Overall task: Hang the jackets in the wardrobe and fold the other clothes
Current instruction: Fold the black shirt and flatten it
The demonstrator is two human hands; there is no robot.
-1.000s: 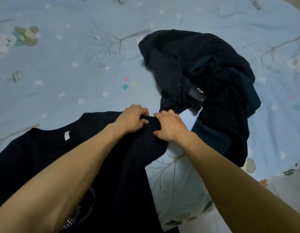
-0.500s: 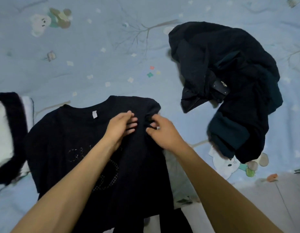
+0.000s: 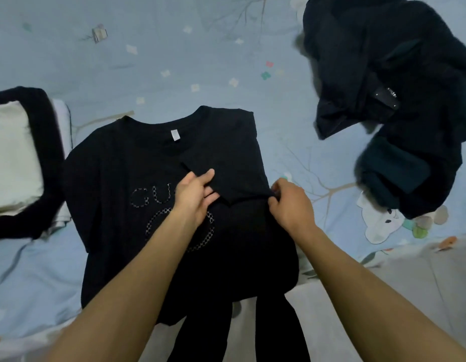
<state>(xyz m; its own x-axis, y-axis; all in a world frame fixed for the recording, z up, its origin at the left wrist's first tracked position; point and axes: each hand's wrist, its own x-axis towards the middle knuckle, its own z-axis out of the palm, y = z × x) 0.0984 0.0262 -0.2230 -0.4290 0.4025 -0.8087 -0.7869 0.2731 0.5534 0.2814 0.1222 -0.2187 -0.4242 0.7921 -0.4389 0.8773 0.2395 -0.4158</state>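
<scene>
**Right sleeve now folded in across the T-shirt**

The black T-shirt [image 3: 116, 178] lies flat, front up, on the blue patterned bedsheet [image 3: 174, 61]. A second ago both hands were bunched at its right shoulder; now that sleeve lies folded over the chest. The left hand [image 3: 194, 195] rests on the flap, fingers straight and slightly apart. The right hand [image 3: 289, 202] pinches the fold's edge. 1 side looks done, the left remains. A dark heap of clothes [image 3: 388, 100] waits beside it.
</scene>
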